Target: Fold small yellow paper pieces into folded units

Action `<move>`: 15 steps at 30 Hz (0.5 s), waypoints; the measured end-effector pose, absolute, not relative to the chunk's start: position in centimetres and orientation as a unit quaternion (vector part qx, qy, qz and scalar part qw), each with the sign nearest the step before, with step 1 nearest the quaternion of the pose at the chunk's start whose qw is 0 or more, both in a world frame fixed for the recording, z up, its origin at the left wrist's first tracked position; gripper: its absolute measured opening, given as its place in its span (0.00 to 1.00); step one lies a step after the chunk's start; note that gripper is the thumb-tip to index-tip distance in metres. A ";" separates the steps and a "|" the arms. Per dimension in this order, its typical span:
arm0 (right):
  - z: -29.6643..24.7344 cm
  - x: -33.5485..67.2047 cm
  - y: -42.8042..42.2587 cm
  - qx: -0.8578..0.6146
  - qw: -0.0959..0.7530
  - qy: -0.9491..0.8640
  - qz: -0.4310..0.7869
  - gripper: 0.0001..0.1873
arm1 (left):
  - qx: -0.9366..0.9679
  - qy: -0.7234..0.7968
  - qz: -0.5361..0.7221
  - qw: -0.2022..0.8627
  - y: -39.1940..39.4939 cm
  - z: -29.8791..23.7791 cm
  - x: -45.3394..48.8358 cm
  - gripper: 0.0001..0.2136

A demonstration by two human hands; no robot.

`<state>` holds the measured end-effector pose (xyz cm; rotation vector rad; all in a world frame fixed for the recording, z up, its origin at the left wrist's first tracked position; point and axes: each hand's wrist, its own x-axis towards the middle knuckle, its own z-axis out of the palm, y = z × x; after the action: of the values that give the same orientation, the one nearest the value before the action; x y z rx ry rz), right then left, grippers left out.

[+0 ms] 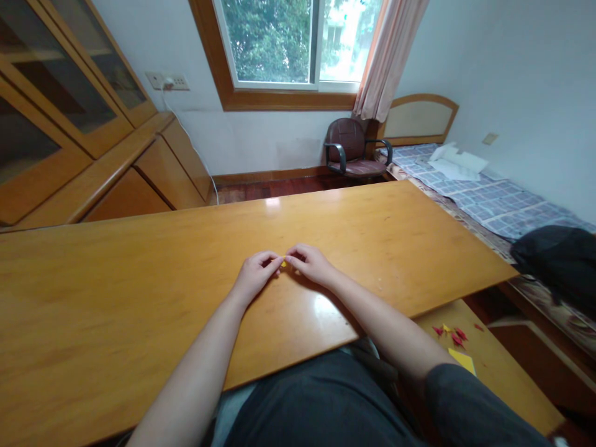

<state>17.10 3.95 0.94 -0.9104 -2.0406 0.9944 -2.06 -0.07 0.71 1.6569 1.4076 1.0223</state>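
Over the middle of the wooden table, my left hand and my right hand meet fingertip to fingertip. Between them is a small piece of yellow paper, mostly covered by the fingers. Thumb and forefinger of each hand pinch it from either side. Its folded shape is too small and hidden to make out.
Several small red folded paper pieces, a yellow one and a yellow paper sheet lie on a lower board at my right. Beyond stand a chair, a bed with a black bag, and a cabinet at left.
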 end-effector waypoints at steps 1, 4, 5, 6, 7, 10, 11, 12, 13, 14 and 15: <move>1.1 17.1 3.9 -0.350 0.341 -0.787 0.377 0.10 | 0.652 0.546 0.389 0.354 -0.1 0.8 -2.0 0.15; 1.5 17.2 3.8 -0.352 0.335 -0.794 0.366 0.09 | 0.667 0.546 0.376 0.339 -0.2 1.1 -1.9 0.16; 1.6 17.2 3.7 -0.352 0.333 -0.795 0.365 0.09 | 0.668 0.546 0.377 0.337 -0.3 1.1 -1.9 0.16; 1.7 17.2 3.7 -0.353 0.332 -0.795 0.365 0.09 | 0.667 0.547 0.379 0.335 -0.3 1.2 -1.9 0.16; 1.7 17.2 3.6 -0.354 0.331 -0.795 0.365 0.09 | 0.664 0.549 0.382 0.335 -0.3 1.2 -1.8 0.16; 1.6 17.2 3.6 -0.354 0.331 -0.792 0.372 0.09 | 0.653 0.553 0.387 0.342 -0.3 1.3 -1.8 0.16; 1.5 17.2 3.7 -0.355 0.331 -0.790 0.375 0.09 | 0.647 0.555 0.390 0.349 -0.3 1.3 -1.7 0.16; 1.4 17.2 3.7 -0.356 0.332 -0.787 0.379 0.09 | 0.639 0.556 0.393 0.357 -0.3 1.3 -1.7 0.16; 1.3 17.3 3.8 -0.358 0.334 -0.783 0.384 0.09 | 0.629 0.559 0.399 0.365 -0.3 1.2 -1.7 0.16; 1.2 17.3 3.9 -0.360 0.335 -0.778 0.390 0.09 | 0.619 0.560 0.405 0.373 -0.2 1.1 -1.8 0.16; 1.1 17.3 4.0 -0.362 0.336 -0.774 0.396 0.09 | 0.609 0.561 0.412 0.379 -0.2 1.1 -1.8 0.16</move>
<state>17.35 4.03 1.12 -0.9434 -2.0191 1.0317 -1.78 -0.19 1.08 1.5568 1.4342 1.0522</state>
